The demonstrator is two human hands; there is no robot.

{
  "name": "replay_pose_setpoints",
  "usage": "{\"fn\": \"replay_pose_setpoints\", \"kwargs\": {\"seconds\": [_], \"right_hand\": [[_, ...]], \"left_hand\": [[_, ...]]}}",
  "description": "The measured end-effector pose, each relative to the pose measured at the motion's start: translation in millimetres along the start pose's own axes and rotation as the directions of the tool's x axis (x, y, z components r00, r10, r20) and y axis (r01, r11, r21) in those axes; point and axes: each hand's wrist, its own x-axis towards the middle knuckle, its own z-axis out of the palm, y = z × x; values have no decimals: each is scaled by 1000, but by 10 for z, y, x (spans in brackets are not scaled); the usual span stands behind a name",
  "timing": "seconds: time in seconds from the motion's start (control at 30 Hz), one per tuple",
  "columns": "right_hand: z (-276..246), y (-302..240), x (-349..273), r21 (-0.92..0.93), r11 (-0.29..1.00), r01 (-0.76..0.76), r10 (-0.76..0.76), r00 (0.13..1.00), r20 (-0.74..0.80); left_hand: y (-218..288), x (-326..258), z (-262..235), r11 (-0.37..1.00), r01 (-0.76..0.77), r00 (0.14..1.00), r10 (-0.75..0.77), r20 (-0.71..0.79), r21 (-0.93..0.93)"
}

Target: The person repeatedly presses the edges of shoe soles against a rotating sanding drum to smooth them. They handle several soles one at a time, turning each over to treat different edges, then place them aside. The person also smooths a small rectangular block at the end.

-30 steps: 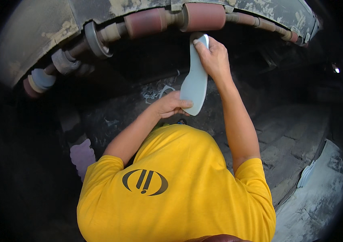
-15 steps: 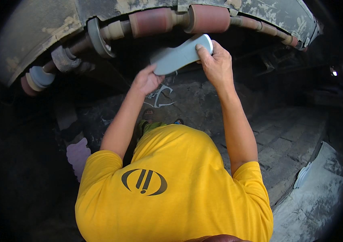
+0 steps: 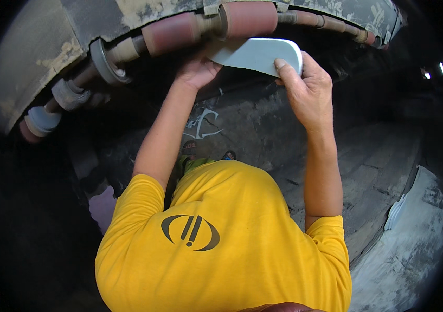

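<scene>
I hold a pale grey-blue flat piece point(image 3: 255, 54) with a rounded end, lying level just under a row of reddish-brown rollers point(image 3: 247, 18) on a dusty shaft. My right hand point(image 3: 307, 91) grips its rounded right end, thumb on the front face. At the piece's left end, my left hand point(image 3: 196, 70) is raised under another roller point(image 3: 169, 32), its fingers hidden behind the piece. The piece's top edge meets or nearly meets the rollers; I cannot tell which. My yellow shirt point(image 3: 221, 244) fills the lower middle.
A curved, dust-caked machine housing point(image 3: 34, 57) spans the top. Grey discs and a pale roller point(image 3: 42, 119) sit on the shaft at left. Below are a dusty floor point(image 3: 263, 130), my sandalled feet point(image 3: 190, 148), a stack of pale pieces point(image 3: 395, 210) and a whitish surface point(image 3: 414, 255).
The piece swung from upright to level and rose to the rollers. My left hand climbed from near my chest to the piece's left end; my right hand kept its grip.
</scene>
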Motion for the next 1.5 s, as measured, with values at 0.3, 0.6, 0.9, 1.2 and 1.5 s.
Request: {"fn": "replay_pose_setpoints", "kwargs": {"seconds": [0.3, 0.6, 0.9, 1.2, 1.5], "right_hand": [[-565, 33, -449, -175, 984, 35, -46, 997, -59], [-401, 442, -1429, -98, 969, -227, 237, 966, 102], [212, 491, -185, 120, 979, -165, 134, 964, 230], [788, 405, 428, -136, 987, -83, 106, 980, 169], [826, 189, 283, 3, 996, -92, 91, 991, 101]], "left_hand": [[-513, 50, 330, 992, 120, 969, -127, 212, 45], [-677, -69, 849, 971, 164, 964, -195, 180, 173], [-545, -377, 744, 870, 30, 987, -104, 125, 492], [-825, -1335, 45, 818, 490, 856, -516, 9, 303], [-533, -1585, -320, 874, 415, 910, -400, -112, 252]]}}
